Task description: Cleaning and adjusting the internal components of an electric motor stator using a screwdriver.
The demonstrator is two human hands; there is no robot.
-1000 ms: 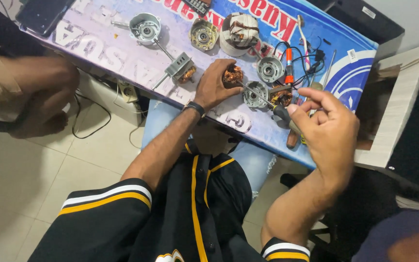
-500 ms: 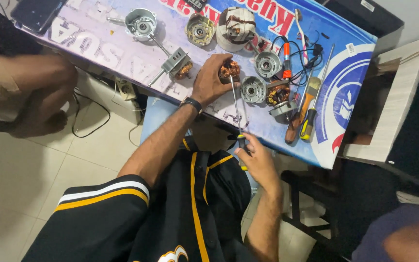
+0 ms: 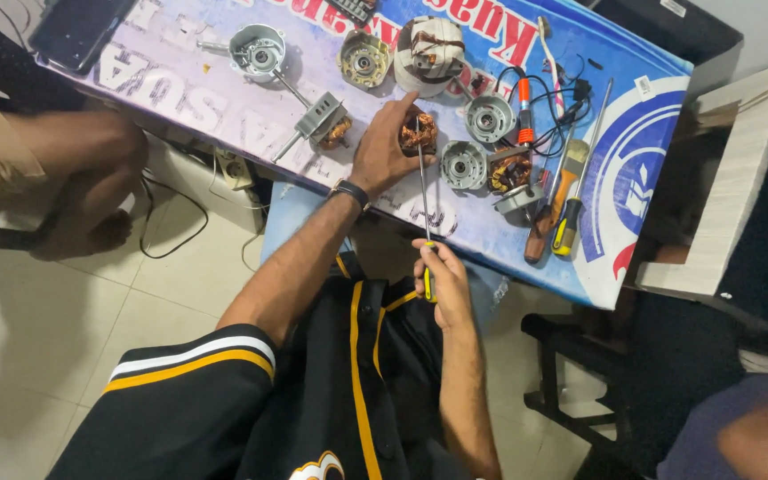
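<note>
My left hand (image 3: 382, 151) grips a small motor stator with copper windings (image 3: 420, 133) on the blue and white banner-covered table (image 3: 633, 196). My right hand (image 3: 439, 280) is closed around the yellow and black handle of a long screwdriver (image 3: 424, 200). Its thin shaft runs up to the stator, with the tip at the copper coil. A dark band sits on my left wrist.
Several motor parts lie around: round metal end caps (image 3: 489, 117), a rotor with shaft (image 3: 324, 120), a wound coil (image 3: 427, 53), another stator (image 3: 510, 171). Screwdrivers (image 3: 571, 209) and black wires lie right of them. Another person's hand (image 3: 91, 191) is at the left. A chair (image 3: 580, 364) stands lower right.
My right hand came down from above the table's right side to its near edge and now holds the long screwdriver, its tip on the stator. My left hand stayed on the stator.
</note>
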